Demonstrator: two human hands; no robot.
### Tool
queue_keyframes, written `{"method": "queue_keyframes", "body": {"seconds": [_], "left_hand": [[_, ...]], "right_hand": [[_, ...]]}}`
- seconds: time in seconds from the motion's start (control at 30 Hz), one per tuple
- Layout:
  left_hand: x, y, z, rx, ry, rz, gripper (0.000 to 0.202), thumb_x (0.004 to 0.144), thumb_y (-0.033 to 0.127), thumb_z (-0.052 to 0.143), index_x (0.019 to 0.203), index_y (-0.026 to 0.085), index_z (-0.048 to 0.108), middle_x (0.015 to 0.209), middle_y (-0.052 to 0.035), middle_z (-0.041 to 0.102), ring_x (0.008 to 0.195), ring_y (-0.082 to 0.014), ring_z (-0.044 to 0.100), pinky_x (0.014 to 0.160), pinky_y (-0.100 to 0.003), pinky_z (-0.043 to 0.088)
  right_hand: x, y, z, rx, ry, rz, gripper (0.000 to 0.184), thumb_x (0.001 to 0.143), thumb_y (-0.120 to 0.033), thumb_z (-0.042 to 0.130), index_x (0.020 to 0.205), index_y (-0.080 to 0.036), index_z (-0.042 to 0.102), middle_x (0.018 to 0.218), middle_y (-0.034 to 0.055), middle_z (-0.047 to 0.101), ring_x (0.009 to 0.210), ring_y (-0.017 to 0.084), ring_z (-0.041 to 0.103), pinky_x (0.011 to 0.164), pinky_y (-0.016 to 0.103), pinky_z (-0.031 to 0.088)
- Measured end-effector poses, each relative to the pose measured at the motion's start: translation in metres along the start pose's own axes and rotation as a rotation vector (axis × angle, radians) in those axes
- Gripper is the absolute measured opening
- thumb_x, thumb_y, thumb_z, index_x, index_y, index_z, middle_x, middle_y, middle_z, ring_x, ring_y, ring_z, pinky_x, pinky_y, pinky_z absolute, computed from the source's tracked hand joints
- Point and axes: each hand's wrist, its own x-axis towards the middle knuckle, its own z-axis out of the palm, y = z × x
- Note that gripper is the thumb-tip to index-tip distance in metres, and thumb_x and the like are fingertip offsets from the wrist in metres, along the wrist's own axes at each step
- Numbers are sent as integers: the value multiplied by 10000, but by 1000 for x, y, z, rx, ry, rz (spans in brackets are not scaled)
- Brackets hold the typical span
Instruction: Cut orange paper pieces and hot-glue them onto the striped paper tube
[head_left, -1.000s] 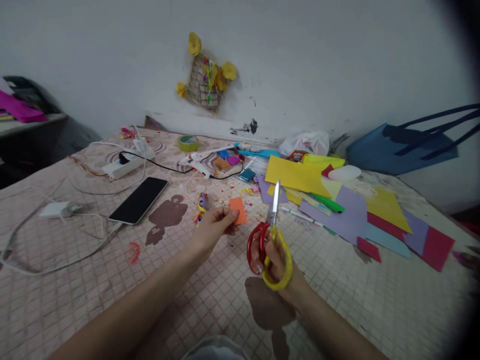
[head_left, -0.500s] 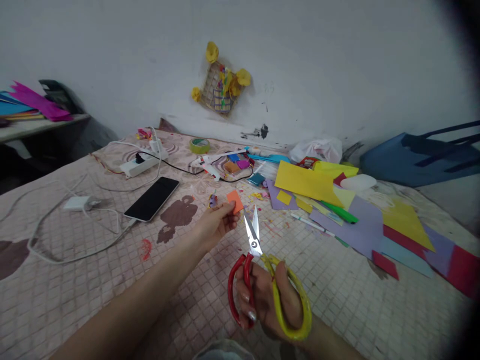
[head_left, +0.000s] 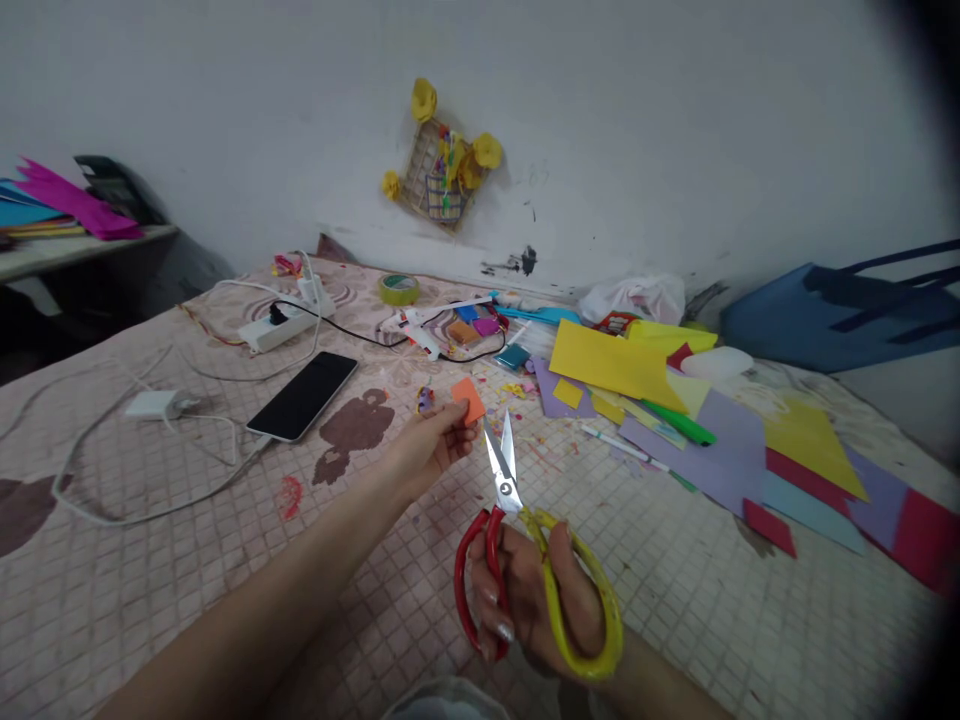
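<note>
Between the thumb and fingers of my left hand [head_left: 433, 442] is a small orange piece of paper [head_left: 469, 398], held just above the patterned cloth. My right hand [head_left: 536, 590] grips a pair of scissors [head_left: 505, 487] with one red and one yellow handle loop. The scissor blades are parted in a narrow V and point away from me, their tips close to the paper's lower right edge but apart from it. A small purple item [head_left: 425, 399] lies behind my left fingers.
A phone [head_left: 303, 396] on a cable, a charger [head_left: 159, 404] and a power strip [head_left: 289, 322] lie left. Green tape [head_left: 399, 290] and a glue gun [head_left: 414, 330] are at the back. Coloured sheets [head_left: 611, 362], a marker [head_left: 679, 424] and a blue bag [head_left: 825, 315] are right.
Almost nothing differs. The orange paper's top edge has tipped slightly, and the scissors have shifted a touch to the left with the blades still parted.
</note>
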Motion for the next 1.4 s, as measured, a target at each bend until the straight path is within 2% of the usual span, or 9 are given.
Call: {"method": "queue_keyframes", "body": {"seconds": [0.2,0.33,0.43,0.67,0.93,1.13,1.4], "left_hand": [[0,-3,-1,84,-2,36,148,741,231,687,697,121,599,609,-10,607,521,-68,563,519,-167,468],[0,-5,-2,174,-71,67,206,656,256,760,699,119,612,636,-6,617,543,-58,558,528,-162,435],[-1,-6,-3,259,-122,90,212,652,262,761,708,121,613,663,-3,614,559,-53,547,545,-169,417],[-4,9,-4,427,-166,100,250,621,270,773,728,114,609,630,6,582,528,-56,507,528,-186,379],[-6,15,-5,475,-203,47,226,662,277,741,733,116,598,672,-34,630,558,-81,555,536,-192,426],[-9,18,-3,530,-203,39,176,690,237,717,675,128,579,618,-21,631,471,-56,519,426,-155,355],[-7,25,-8,654,-261,17,150,707,249,701,683,125,620,620,-28,637,474,-59,517,438,-150,368]], "right_hand": [[0,0,-2,-38,42,15,601,747,-749,379,903,-178,482,754,21,513,508,100,427,504,283,461],[1,-4,0,-67,72,16,582,755,-730,404,918,-177,486,717,7,500,497,98,418,510,284,459],[1,-9,2,-101,81,10,575,755,-716,428,922,-169,490,686,-2,488,495,98,418,502,275,454],[-1,-9,-5,-156,91,0,560,786,-704,388,894,-164,487,690,4,496,478,95,431,465,265,451],[-2,-7,-11,-152,73,16,524,821,-674,359,861,-168,486,692,2,508,452,80,433,460,258,460],[-1,-8,-8,-173,73,23,555,820,-682,347,846,-152,508,685,4,506,432,67,431,432,233,457],[-4,-5,-12,-121,122,47,532,808,-670,406,839,-153,531,581,-43,469,366,46,391,381,195,448]]}}
